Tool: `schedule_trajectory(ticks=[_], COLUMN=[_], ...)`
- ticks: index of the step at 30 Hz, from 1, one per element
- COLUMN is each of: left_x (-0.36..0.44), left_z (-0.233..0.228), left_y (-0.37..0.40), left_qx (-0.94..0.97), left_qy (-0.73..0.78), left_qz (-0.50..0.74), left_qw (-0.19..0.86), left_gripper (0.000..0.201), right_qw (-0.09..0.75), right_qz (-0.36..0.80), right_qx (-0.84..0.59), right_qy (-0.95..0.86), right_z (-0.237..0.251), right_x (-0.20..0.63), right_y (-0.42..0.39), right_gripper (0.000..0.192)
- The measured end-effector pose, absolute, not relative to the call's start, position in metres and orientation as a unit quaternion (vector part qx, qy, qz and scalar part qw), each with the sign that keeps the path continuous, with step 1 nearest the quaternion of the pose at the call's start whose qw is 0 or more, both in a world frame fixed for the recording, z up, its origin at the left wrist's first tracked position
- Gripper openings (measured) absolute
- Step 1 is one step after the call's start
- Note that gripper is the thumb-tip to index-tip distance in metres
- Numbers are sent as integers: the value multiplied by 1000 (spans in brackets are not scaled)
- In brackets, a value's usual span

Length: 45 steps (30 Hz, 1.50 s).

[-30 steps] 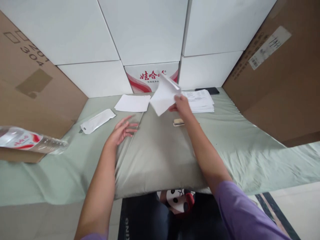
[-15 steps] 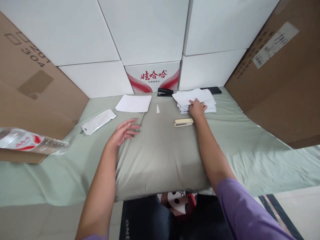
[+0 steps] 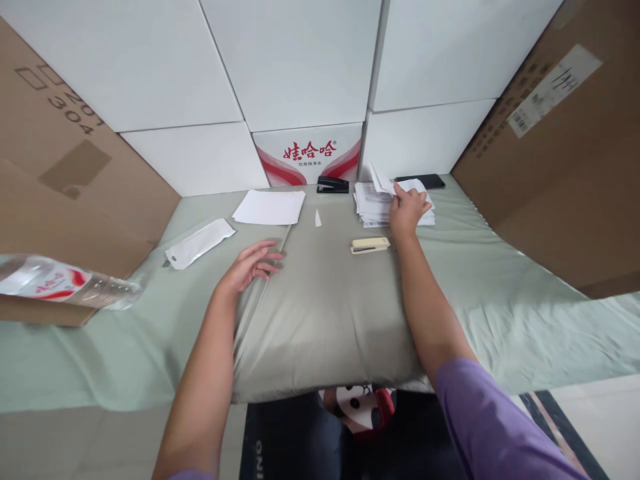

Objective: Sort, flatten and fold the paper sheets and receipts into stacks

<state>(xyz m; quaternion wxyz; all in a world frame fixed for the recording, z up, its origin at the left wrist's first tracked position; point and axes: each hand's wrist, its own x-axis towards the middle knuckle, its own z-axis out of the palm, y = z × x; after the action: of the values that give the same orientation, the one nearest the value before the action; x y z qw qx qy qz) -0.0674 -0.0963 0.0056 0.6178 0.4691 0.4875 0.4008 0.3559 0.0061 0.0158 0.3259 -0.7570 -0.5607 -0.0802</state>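
Observation:
My right hand pinches a sheet of white paper at the pile's top; the sheet's left part is bent up off the stack. Under it lies the uneven stack of papers, with print showing on its upper face. My left hand hovers over the cloth with fingers apart, holding nothing. Beyond it lies a neat pile of white paper. A cream stapler sits just in front of the paper stack. Farther back is a black stapler, and a small white paper scrap lies in front of that.
A white packet lies on the left of the green cloth. A plastic water bottle is at far left. Cardboard boxes flank both sides, white boxes wall the back. A black phone lies behind the stack.
My right hand has closed on a top sheet and lifted its left part, uncovering printed paper beneath. My left hand stays in nearly the same place.

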Motion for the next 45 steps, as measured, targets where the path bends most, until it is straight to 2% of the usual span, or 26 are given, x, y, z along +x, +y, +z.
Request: schedule_trajectory(ticks=[5, 8, 12, 16, 19, 24, 27, 34, 45], left_x=[-67, -66, -66, -65, -65, -65, -65, -63, -60], left_z=[4, 5, 5, 4, 4, 4, 5, 4, 7], left_y=[-96, -97, -97, -97, -97, -97, -97, -97, -99], left_qx=[481, 485, 494, 499, 504, 507, 511, 518, 523], left_qy=[488, 490, 492, 494, 493, 495, 499, 502, 514], left_qz=[388, 384, 375, 369, 363, 359, 351, 342, 327], left_qw=[617, 614, 611, 609, 609, 608, 606, 602, 596], left_gripper=[57, 59, 60, 60, 59, 58, 57, 57, 61], right_qw=[292, 275, 341, 406, 379, 292, 268, 275, 240], right_qz=[-51, -31, -14, -105, -113, 12, 38, 17, -8], right_qx=[-741, -706, -689, -690, -705, -701, -700, -747, -768], right_qy=[-602, -652, -640, -591, -588, -650, -660, -605, -593], right_z=[3, -6, -5, 7, 7, -12, -20, -11, -10], right_x=[357, 359, 362, 364, 363, 363, 363, 353, 347], right_y=[10, 12, 14, 11, 10, 16, 20, 15, 10], right_gripper=[45, 49, 58, 65, 63, 54, 52, 49, 45])
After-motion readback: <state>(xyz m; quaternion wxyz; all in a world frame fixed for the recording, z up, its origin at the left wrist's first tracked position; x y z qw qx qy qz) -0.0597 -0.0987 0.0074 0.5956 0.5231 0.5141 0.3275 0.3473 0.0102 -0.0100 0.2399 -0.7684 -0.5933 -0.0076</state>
